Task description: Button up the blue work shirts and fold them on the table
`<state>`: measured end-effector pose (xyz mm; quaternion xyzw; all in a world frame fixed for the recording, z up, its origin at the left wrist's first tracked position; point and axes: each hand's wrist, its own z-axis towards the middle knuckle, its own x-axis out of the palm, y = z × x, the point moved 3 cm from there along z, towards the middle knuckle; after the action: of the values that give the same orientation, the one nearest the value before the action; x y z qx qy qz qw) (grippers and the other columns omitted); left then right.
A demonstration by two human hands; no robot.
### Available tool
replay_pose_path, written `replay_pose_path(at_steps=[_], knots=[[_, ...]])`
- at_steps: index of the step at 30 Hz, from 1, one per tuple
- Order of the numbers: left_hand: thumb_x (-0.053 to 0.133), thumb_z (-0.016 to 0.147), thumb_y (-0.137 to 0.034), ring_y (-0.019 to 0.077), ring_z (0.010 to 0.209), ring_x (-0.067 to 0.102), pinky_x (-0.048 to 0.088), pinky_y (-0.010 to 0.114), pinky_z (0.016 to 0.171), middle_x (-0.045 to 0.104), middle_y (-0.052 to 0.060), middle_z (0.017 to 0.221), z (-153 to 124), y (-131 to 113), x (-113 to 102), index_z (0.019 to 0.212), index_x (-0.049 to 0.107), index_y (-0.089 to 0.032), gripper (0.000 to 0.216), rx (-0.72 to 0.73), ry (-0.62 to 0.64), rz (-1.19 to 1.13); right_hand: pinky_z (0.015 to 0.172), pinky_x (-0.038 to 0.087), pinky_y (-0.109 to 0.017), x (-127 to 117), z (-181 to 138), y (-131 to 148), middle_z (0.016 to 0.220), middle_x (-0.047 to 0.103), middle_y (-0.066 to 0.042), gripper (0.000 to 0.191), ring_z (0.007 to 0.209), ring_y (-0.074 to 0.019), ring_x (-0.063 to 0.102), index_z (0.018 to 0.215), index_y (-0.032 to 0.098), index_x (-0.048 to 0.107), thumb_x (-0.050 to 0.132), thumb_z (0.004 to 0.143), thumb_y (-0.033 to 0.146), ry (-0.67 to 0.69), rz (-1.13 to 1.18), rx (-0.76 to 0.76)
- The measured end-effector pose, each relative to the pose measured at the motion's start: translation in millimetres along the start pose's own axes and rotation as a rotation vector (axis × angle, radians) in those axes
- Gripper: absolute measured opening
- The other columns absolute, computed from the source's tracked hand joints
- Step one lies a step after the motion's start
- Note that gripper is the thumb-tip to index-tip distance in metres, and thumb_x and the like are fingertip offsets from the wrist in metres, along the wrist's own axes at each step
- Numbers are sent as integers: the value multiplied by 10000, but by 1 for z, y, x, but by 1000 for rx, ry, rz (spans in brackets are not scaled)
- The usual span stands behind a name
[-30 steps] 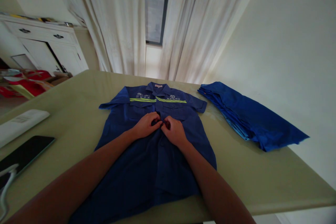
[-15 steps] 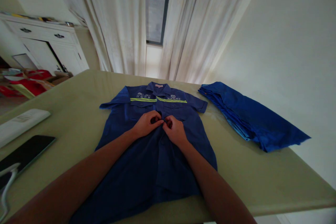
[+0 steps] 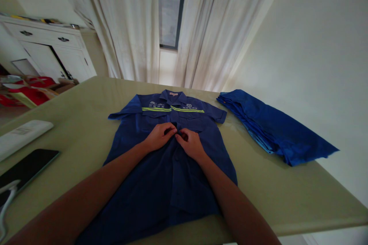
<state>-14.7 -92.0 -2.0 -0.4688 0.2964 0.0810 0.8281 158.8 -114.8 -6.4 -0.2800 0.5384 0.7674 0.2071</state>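
A dark blue short-sleeved work shirt [image 3: 155, 183] lies front side up on the table, its collar at the far end. Yellow-green stripes and pale printed marks cross its chest. My left hand [image 3: 159, 136] pinches the front placket just below the chest pockets. Close beside it, my right hand [image 3: 190, 141] grips the other side of the same placket, fingertips nearly touching the left ones. The cloth is lifted slightly between them. Whether a button sits in the fingers is hidden.
Folded blue garments [image 3: 276, 126] lie to the right on the pale green table [image 3: 267, 199]. At the left are a black phone [image 3: 27, 170] with a white cable [image 3: 10, 195] and a white power strip-like object [image 3: 24, 136]. Curtains [image 3: 129, 26] hang behind.
Both hands stay at the placket with small finger movements. My right fingertips have shifted slightly left and the cloth edge stands up a little more between the hands.
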Motion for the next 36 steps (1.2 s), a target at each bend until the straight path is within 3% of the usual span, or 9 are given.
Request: replay_pose_path(at_steps=[7, 12, 18, 24, 36], knots=[[490, 1011, -355, 161, 744, 591, 416, 282, 690, 631, 2, 803, -1, 2, 3, 882, 615, -193, 242, 40, 11, 100, 570, 349, -233, 0, 2, 0, 613, 580, 30, 165, 563, -126, 520, 754, 189, 654, 571, 868, 273, -26, 106, 37], [445, 1030, -350, 172, 744, 561, 401, 298, 703, 565, 8, 766, 0, 1, 6, 760, 528, -200, 320, 74, 48, 224, 567, 322, -243, -1, 2, 2, 567, 549, 34, 140, 544, -124, 498, 674, 192, 632, 606, 799, 251, -95, 7, 61], [429, 1041, -336, 181, 787, 559, 415, 314, 761, 562, 16, 781, -1, -4, 5, 771, 532, -200, 319, 127, 47, 268, 556, 301, -243, 1, 2, 0, 589, 603, 21, 140, 540, -124, 504, 696, 200, 661, 631, 803, 285, -21, -88, 79], [425, 1044, -353, 179, 779, 562, 417, 312, 752, 563, 18, 778, -2, -4, 5, 759, 538, -198, 343, 129, 56, 264, 572, 303, -244, 5, 1, 0, 625, 607, 29, 27, 569, -125, 514, 747, 201, 651, 635, 768, 209, -8, -136, 69], [504, 996, -366, 185, 776, 580, 419, 305, 723, 599, 18, 812, -1, 2, 6, 807, 552, -202, 255, 77, 32, 219, 575, 333, -235, 0, 2, -9, 593, 517, 52, 82, 557, -121, 478, 798, 194, 632, 594, 827, 261, -10, 80, -23]])
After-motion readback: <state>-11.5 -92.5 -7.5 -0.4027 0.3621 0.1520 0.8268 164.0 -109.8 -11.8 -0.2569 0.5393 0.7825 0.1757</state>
